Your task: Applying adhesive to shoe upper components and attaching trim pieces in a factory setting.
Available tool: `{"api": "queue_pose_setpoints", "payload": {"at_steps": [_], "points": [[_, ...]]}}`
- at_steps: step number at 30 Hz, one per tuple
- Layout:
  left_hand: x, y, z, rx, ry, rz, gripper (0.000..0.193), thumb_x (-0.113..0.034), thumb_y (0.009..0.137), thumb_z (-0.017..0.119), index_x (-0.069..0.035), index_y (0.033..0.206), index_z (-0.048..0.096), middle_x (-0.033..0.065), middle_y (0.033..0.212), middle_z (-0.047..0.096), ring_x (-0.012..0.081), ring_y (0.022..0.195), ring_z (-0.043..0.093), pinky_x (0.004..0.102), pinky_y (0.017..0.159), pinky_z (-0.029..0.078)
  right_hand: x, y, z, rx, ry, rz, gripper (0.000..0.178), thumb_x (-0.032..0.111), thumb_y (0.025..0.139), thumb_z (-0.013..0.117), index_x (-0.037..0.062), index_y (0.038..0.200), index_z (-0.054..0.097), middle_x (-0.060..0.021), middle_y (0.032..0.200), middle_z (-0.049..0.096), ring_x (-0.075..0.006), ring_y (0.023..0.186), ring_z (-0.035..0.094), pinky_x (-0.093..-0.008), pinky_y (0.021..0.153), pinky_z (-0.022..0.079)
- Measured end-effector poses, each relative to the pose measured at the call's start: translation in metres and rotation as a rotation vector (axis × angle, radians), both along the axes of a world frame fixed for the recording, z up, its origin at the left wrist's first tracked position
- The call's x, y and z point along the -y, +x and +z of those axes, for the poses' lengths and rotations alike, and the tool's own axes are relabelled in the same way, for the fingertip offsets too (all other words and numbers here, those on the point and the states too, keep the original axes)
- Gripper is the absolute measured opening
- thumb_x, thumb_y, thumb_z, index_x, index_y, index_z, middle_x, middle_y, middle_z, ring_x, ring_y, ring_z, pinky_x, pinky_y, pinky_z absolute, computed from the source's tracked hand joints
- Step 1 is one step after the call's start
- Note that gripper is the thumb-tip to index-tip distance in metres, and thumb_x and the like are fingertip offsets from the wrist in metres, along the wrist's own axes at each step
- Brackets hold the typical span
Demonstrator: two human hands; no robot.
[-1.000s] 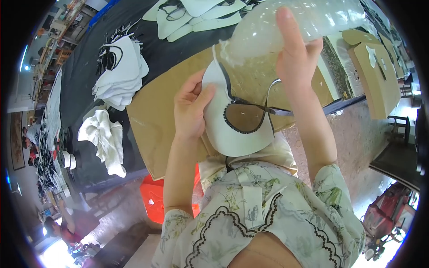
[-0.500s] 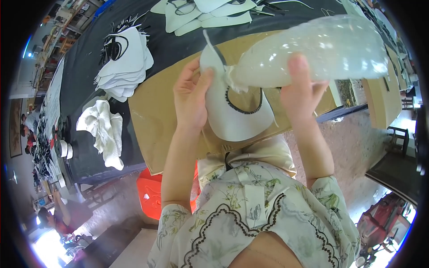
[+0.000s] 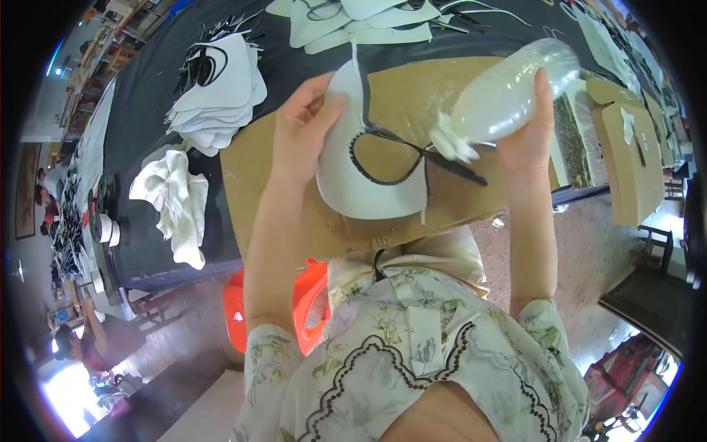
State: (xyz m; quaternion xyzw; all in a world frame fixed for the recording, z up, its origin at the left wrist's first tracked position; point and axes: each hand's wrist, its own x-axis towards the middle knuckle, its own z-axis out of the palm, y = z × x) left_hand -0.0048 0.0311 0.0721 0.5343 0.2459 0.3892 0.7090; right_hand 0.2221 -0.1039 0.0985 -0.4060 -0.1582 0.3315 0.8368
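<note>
Head view, and over the brown cardboard (image 3: pixel 276 191) the white curved piece (image 3: pixel 353 195) is being pinched at its edge by the nearly closed left hand (image 3: pixel 305 132), while the translucent bottle (image 3: pixel 504 96) is gripped by the half-curled right hand (image 3: pixel 529 144).

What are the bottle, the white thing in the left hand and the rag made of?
Bottle: probably plastic, glossy; it's translucent with bright glints. White thing: perhaps foam or stiff fabric; its surface looks smooth and matt, but I can't tell which. Rag: cloth, soft-looking and dull, going by its crumpled folds.
</note>
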Motion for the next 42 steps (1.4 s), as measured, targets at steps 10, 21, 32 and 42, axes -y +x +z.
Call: {"api": "queue_pose_setpoints", "payload": {"at_steps": [10, 21, 32, 42], "points": [[-0.043, 0.022, 0.006, -0.174, 0.356, -0.149, 0.031, -0.008, 0.085, 0.058, -0.004, 0.115, 0.057, 0.0009, 0.086, 0.064, 0.0036, 0.075, 0.054, 0.0208, 0.065, 0.044, -0.011, -0.050, -0.027, -0.514, -0.104, 0.825, 0.068, 0.055, 0.084, 0.050, 0.0041, 0.127, 0.039, -0.0230, 0.115, 0.048, -0.0346, 0.115, 0.048, -0.0451, 0.061, 0.058], [0.050, 0.022, -0.003, -0.583, 0.269, 0.198, 0.010, -0.008, 0.084, 0.059, 0.001, 0.084, 0.063, 0.0046, 0.068, 0.066, 0.0080, 0.060, 0.059, 0.0223, 0.059, 0.046, -0.004, -0.061, -0.023, -0.313, -0.171, 0.805, 0.060, 0.054, 0.084, 0.053, 0.0062, 0.120, 0.048, -0.0098, 0.107, 0.058, -0.0209, 0.100, 0.057, -0.0353, 0.084, 0.047], [0.033, 0.029, -0.019, -0.420, -0.069, 0.074, 0.009, -0.006, 0.081, 0.062, 0.003, 0.084, 0.062, 0.0064, 0.071, 0.064, 0.0106, 0.063, 0.062, 0.0191, 0.054, 0.045, 0.007, -0.053, -0.003, -0.150, -0.240, 0.859, 0.065, 0.054, 0.083, 0.053, 0.0036, 0.123, 0.045, -0.0131, 0.111, 0.057, -0.0218, 0.099, 0.058, -0.0348, 0.082, 0.049], [0.044, 0.031, -0.008, -0.125, -0.286, 0.042, 0.014, -0.003, 0.081, 0.061, 0.005, 0.093, 0.059, 0.0097, 0.082, 0.064, 0.0163, 0.070, 0.063, 0.0279, 0.063, 0.054, -0.021, -0.015, 0.000, 0.176, 0.108, -0.192, 0.051, 0.026, 0.078, 0.072, -0.0002, 0.115, 0.049, -0.0057, 0.107, 0.057, -0.0146, 0.096, 0.055, -0.0288, 0.086, 0.045]]}}
